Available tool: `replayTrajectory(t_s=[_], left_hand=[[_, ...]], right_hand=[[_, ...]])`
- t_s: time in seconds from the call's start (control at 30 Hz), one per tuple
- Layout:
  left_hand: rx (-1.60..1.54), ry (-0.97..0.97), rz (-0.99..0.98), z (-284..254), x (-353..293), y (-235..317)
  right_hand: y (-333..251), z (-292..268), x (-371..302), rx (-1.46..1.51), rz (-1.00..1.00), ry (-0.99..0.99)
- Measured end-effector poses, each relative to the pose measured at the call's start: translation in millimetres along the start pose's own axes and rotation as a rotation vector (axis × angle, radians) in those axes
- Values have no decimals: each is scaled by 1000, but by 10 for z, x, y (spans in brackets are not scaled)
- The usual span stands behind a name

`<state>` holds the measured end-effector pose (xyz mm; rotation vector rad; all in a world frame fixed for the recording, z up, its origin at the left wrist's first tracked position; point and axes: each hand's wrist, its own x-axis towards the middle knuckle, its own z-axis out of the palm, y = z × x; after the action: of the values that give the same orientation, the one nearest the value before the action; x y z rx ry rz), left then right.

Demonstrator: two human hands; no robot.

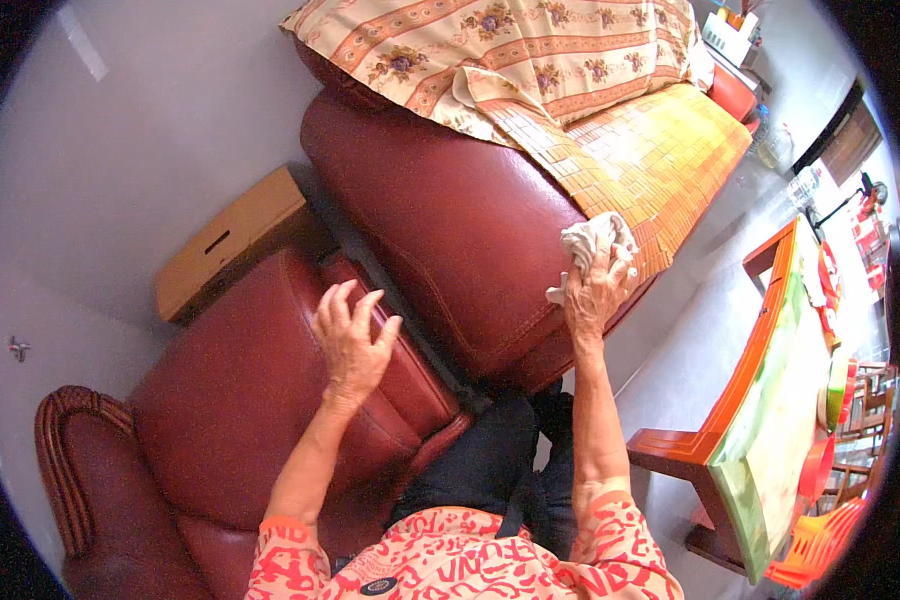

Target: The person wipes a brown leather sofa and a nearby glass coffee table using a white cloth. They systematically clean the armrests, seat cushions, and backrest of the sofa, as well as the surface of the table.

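My right hand [600, 283] grips a crumpled whitish cloth [592, 238] and presses it on the front end of a dark red leather sofa arm [440, 230], beside the edge of a tile-patterned bamboo mat [650, 150]. Nothing is in my left hand [353, 335]; its fingers are spread over the edge of a second red leather seat [240, 370]. Whether its palm touches the leather I cannot tell. A narrow gap runs between the two pieces of furniture.
A floral striped cover [500, 60] drapes over the far sofa. Against the wall stands a brown cardboard box [232, 240]. To the right is an orange-framed table [740, 400] with a greenish top; an orange plastic basket [820, 540] sits near its lower end.
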<state>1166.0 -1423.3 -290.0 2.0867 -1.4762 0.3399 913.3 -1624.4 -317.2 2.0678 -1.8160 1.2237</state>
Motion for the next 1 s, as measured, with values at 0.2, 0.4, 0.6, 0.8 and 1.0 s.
replayTrajectory(t_s=[0.2,0.4,0.6,0.8,1.0], left_hand=[[-52,-178,-78,380,87,-446],[-135,-399,-16,658,-9,-451],[-158,-474,-24,655,43,-438],[-218,-496,-65,672,61,-460],[-275,-528,-65,655,73,-505]], right_hand=[[-359,404,28,-418,-156,-224],[-707,812,393,-271,-333,-152],[-1150,1247,715,-152,-407,-271],[-1026,1388,956,-66,-668,-492],[-670,614,536,78,-872,-603]])
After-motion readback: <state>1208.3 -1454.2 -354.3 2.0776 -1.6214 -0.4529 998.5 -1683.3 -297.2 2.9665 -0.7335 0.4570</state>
